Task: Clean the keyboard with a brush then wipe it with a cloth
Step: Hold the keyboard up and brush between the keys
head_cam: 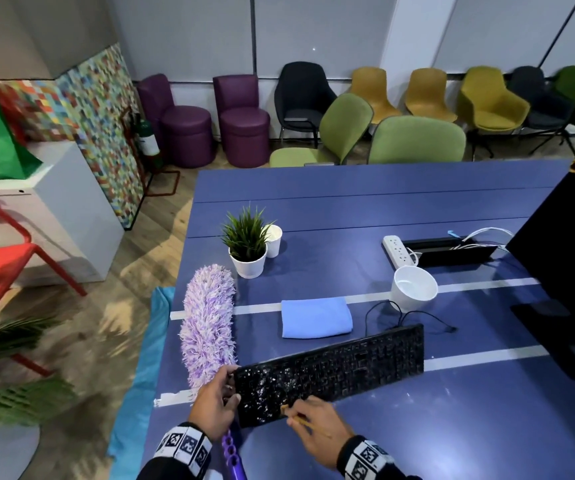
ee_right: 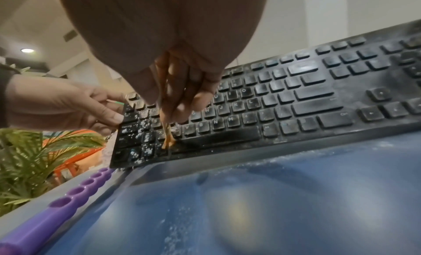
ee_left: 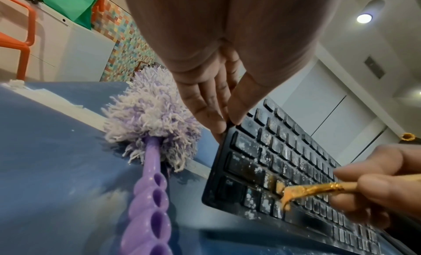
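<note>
The right hand [head_cam: 317, 432] pinched a small brush [ee_left: 303, 191], whose orange bristles pressed on the bottom key rows at the left end of the black keyboard [head_cam: 331, 372]. The left hand [head_cam: 214, 403] gripped that end's edge between thumb and fingers. Only the left wrist view showed the bristles bent against the keys and white crumbs thick around them; the right wrist view showed the keys further right only lightly dusted, and powder scattered on the blue table [ee_right: 273, 195] before the keyboard's front edge. The head view alone gave the layout: the keyboard lay slanted near the table's near-left corner, and a purple duster [head_cam: 208, 323] lay along the left edge with its handle touching the keyboard's left end. A folded blue cloth [head_cam: 315, 317] lay just behind the keyboard. A white cup [head_cam: 413, 288] stood to its right, a potted plant [head_cam: 247, 244] further back. Bare table stretched ahead of the right hand.
</note>
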The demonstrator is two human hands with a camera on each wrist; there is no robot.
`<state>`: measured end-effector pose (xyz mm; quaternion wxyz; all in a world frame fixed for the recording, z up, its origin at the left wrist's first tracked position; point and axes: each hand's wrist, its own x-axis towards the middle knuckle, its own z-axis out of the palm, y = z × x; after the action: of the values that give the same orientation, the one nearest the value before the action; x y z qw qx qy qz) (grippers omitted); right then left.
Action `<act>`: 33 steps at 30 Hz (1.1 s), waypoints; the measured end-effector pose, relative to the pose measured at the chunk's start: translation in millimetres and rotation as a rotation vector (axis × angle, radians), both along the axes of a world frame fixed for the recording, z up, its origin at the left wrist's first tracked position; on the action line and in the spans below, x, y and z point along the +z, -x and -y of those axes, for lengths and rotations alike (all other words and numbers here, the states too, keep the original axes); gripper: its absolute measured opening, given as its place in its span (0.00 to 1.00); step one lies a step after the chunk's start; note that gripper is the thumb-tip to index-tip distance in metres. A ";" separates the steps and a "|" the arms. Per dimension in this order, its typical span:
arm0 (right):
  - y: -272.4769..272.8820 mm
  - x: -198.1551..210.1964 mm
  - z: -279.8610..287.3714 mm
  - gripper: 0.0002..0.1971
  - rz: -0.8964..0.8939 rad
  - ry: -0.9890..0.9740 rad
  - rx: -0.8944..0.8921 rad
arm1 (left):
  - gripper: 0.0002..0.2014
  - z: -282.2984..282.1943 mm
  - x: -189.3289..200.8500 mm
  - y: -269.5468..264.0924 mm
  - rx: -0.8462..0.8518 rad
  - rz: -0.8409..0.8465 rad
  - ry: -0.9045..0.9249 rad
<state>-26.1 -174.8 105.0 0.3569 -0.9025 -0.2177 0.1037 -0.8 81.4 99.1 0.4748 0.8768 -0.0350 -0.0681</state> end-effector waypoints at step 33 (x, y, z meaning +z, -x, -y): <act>1.5 9.4 -8.2 0.04 -0.082 0.047 -0.117 | 0.39 1.7 -3.4 0.3 0.022 0.006 -0.010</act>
<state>-27.6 -166.6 114.3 0.3495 -0.9169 -0.1472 0.1244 -1.1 79.7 95.7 0.4712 0.8796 -0.0266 -0.0603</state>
